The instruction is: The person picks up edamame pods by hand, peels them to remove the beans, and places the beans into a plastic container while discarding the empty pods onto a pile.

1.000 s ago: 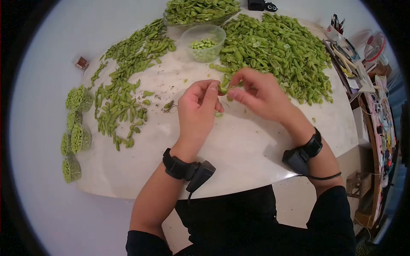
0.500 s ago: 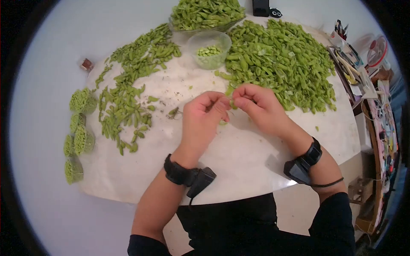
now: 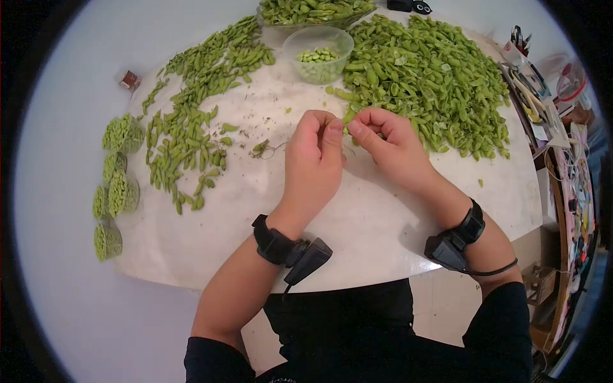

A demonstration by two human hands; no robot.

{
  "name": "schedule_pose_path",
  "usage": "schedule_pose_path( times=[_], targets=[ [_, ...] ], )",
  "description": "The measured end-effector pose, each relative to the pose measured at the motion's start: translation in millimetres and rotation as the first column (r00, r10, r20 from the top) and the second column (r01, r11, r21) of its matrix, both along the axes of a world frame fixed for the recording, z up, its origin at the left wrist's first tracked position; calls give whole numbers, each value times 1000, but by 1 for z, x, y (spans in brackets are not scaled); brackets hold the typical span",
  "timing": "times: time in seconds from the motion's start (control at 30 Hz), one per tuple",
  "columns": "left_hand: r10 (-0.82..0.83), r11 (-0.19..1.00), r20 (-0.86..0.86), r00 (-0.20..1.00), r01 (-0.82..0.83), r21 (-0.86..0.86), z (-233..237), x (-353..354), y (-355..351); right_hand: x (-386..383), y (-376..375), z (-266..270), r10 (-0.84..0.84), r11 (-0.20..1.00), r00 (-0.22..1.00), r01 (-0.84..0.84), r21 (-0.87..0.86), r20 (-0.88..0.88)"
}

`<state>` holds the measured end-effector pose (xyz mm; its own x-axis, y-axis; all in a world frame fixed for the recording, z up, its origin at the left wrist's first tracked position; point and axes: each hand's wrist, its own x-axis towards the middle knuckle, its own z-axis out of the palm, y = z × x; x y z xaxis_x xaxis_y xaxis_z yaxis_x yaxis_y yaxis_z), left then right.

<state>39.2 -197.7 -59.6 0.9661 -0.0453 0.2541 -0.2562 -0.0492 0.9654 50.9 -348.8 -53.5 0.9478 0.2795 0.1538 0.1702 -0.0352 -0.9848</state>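
a single green pod (image 3: 345, 122) is pinched between the fingertips of both my hands, held just above the middle of the white round table (image 3: 357, 217). only a sliver of it shows between my fingers, so i cannot tell whether it is already split open.

my left hand (image 3: 313, 159) is closed on the pod's near end, thumb and forefinger pressed together. my right hand (image 3: 391, 148) is closed on the other end, and the two hands touch at the fingertips. each wrist wears a black band with a small black unit, left (image 3: 284, 247) and right (image 3: 456, 239).

i judge that i am partway through opening this one pod. the next move calls for a steady grip at both ends and a small pull or twist along its seam, with the beans kept from dropping loose onto the table.

just beyond my hands stands a clear plastic bowl (image 3: 335, 71) holding pale shelled beans (image 3: 317, 56). to its right lies a broad heap of pods (image 3: 434, 76), which reaches close to my right fingers. to the left, a looser trail of pods (image 3: 191, 121) runs down the table. a few stringy scraps (image 3: 262, 148) lie near my left hand.
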Motion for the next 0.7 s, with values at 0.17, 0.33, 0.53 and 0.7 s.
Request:
schedule_pose_path(
  times=[0.17,0.33,0.53,0.7],
  targets=[
    [42,988,172,984,-66,137,-5,3,2,-9,4,7,5,988,999,-13,-152,-51],
    [-89,981,-70,994,75,-179,-1,3,4,-9,2,9,84,996,996,-83,-19,13],
    [62,993,103,993,-71,90,2,1,4,-12,5,12,77,997,990,-80,-21,-120],
    [1,992,84,996,-12,129,3,-1,5,-10,3,4,214,959,926,-139,246,-312]
  ],
)
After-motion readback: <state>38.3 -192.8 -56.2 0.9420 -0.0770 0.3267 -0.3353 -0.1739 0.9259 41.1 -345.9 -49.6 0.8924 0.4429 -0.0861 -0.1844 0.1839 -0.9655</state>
